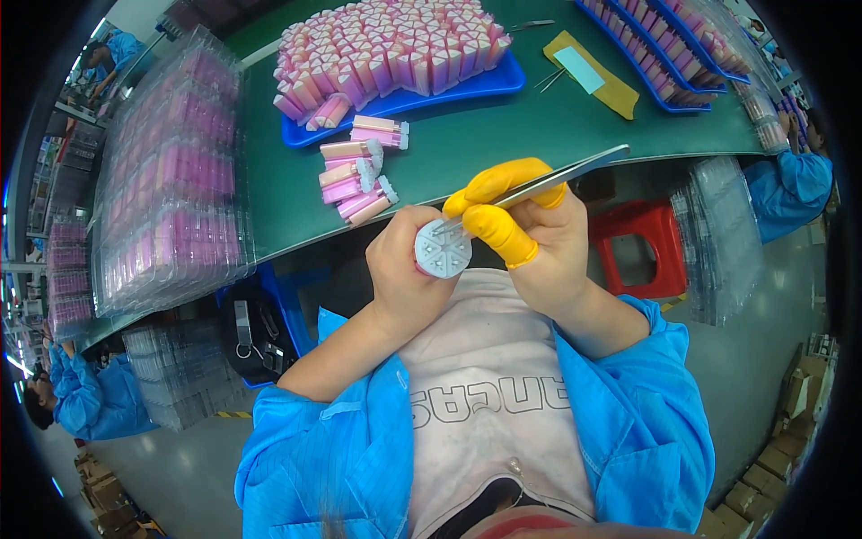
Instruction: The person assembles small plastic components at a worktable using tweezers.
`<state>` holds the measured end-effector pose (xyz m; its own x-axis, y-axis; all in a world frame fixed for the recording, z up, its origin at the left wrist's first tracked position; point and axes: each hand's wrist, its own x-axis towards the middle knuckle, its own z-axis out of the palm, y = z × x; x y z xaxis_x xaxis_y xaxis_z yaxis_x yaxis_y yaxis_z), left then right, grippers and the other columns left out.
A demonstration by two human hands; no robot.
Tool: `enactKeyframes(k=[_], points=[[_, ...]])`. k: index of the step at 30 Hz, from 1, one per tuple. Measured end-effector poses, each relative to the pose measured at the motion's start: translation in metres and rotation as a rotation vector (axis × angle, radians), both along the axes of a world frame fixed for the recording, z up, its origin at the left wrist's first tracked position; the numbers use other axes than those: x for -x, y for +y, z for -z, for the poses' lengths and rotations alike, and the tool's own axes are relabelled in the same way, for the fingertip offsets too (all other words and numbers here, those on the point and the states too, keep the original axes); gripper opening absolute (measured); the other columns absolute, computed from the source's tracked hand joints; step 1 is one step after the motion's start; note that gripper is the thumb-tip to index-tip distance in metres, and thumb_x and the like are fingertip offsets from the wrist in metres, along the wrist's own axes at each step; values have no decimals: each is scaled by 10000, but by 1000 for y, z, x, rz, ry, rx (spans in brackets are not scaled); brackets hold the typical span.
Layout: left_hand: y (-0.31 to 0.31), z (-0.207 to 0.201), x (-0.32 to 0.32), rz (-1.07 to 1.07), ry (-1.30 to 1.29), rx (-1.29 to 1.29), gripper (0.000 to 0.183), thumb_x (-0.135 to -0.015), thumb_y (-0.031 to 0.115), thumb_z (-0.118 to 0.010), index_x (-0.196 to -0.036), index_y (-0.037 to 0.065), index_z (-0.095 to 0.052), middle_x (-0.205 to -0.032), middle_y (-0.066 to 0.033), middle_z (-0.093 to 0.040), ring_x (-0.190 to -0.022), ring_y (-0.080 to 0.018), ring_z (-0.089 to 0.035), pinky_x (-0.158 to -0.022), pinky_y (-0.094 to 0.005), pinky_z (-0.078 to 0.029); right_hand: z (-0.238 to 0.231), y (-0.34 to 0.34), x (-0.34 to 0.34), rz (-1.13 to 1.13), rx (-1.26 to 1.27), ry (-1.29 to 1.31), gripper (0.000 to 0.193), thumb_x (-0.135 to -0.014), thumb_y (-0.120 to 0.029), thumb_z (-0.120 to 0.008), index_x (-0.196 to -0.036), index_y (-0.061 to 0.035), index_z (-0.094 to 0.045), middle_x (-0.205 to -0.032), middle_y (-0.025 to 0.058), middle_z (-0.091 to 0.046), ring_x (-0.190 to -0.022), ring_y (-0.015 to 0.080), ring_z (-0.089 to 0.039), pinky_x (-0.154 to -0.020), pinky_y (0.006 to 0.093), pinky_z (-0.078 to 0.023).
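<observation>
My left hand [397, 268] is closed round a small pink cylinder, its pale grey round end cap [443, 249] facing up. Wedge-shaped segments and small prongs mark the cap. My right hand [558, 256], with yellow finger cots on the thumb and a finger, pinches metal tweezers [575, 169]. Their tips reach down to the cap's upper edge; whether they grip anything there I cannot tell. Just beyond my left hand, several pink and peach assemblies with pale grey end caps [364, 171] lie on the green table [278, 202].
A blue tray [431, 97] full of pink wedge-shaped pieces stands at the back. Clear trays of pink parts [171, 180] are stacked at left. Blue trays [660, 63], a yellow sheet [620, 94] and another pair of tweezers [533, 24] lie back right. A red stool [660, 247] stands below.
</observation>
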<state>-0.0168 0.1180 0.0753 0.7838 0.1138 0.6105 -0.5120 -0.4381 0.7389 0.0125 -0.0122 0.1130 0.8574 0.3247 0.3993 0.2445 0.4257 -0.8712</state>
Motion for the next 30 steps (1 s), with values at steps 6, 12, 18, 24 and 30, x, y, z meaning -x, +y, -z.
enactKeyframes(k=[6, 12, 18, 24, 30], points=[[0, -2, 0, -13, -13, -10, 281, -626, 34, -727, -811, 45, -516, -698, -92, -571, -587, -227, -583, -524, -273, -447, 0, 0, 2, 7, 29, -7, 214, -790, -6, -607, -989, 14, -529, -931, 109, -589, -848, 176, -595, -743, 256, -480], [3, 1, -1, -32, -47, -72, 288, -611, 35, -723, -814, 44, -519, -698, -98, -565, -590, -253, -574, -517, -294, -443, -2, 1, 3, 36, 94, -41, 203, -784, 5, -613, -973, 17, -540, -924, 102, -583, -836, 162, -585, -736, 248, -475], [5, 4, -1, -34, -30, -101, 279, -603, 23, -708, -809, 40, -520, -702, -106, -562, -606, -267, -573, -524, -304, -443, -7, -1, 3, 47, 413, -181, 214, -781, -9, -623, -974, 19, -537, -919, 103, -580, -831, 160, -577, -749, 250, -468], [3, -1, 0, -24, -38, -52, 282, -598, 19, -707, -806, 37, -518, -705, -109, -561, -600, -265, -569, -524, -300, -442, -3, 3, 5, 2, -37, 30, 233, -796, -24, -610, -1005, 23, -519, -940, 103, -572, -861, 165, -581, -773, 258, -470], [3, 0, 0, -27, -36, -36, 290, -591, 5, -708, -807, 36, -518, -700, -109, -560, -596, -264, -570, -523, -298, -442, -3, 3, 3, 13, 5, 25, 243, -797, -35, -613, -1013, 29, -523, -926, 89, -565, -855, 151, -573, -783, 251, -467]])
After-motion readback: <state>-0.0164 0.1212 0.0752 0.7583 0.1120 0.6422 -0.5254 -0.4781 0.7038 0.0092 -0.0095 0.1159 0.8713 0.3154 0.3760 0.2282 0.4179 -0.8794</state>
